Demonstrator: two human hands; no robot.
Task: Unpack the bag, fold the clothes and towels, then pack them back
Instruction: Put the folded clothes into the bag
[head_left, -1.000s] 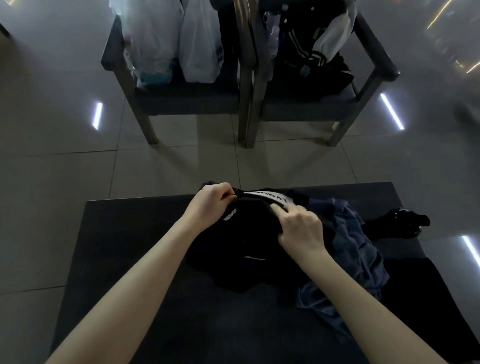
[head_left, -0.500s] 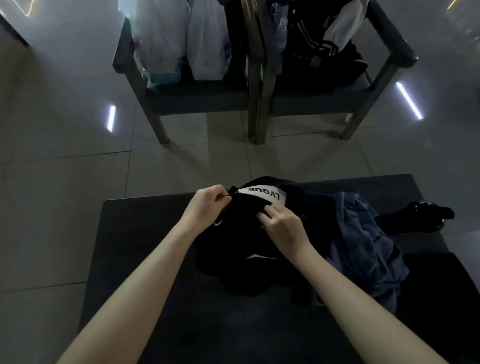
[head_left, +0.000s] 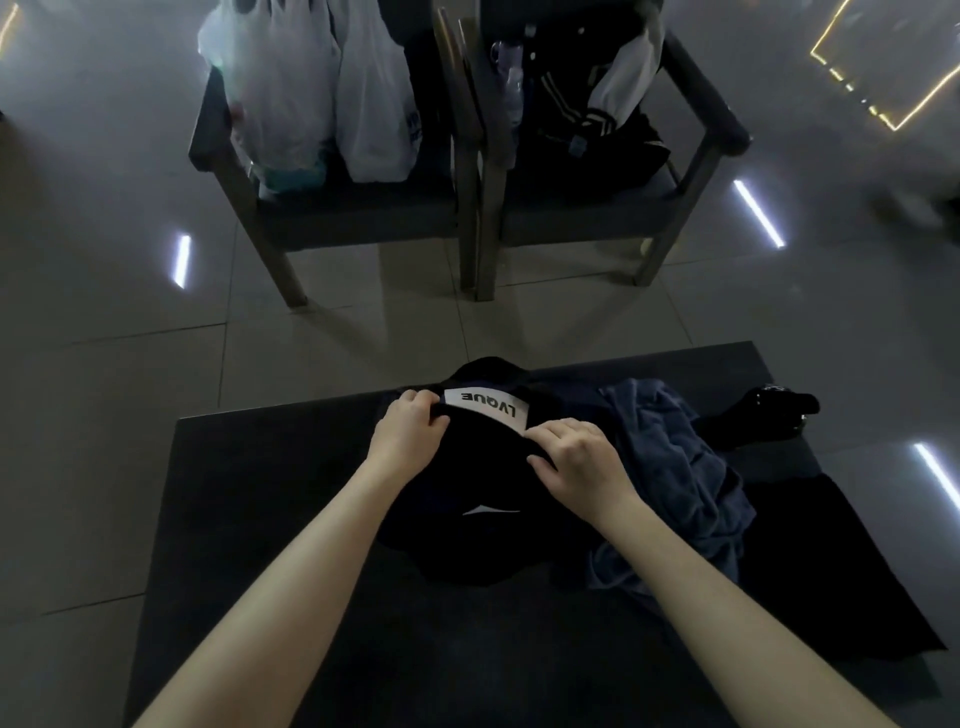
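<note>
**Head view.** A black garment lies bunched at the far middle of a dark table, and part of it overhangs the table's far edge. The left hand grips the left end of the garment's upper fold, fingers curled over the edge. The right hand grips the right end of the same fold, fingers likewise curled over the cloth. Between the hands a white label printed "LVQUE" shows, upside down to the viewer. A crumpled blue towel lies just right of the garment, touching it. Beyond the towel, near the table's far right corner, rests a black glossy object whose kind cannot be told. Across the tiled floor stand two chairs. The left chair holds white plastic bags, and the right chair holds a dark jacket with pale sleeves.
</note>
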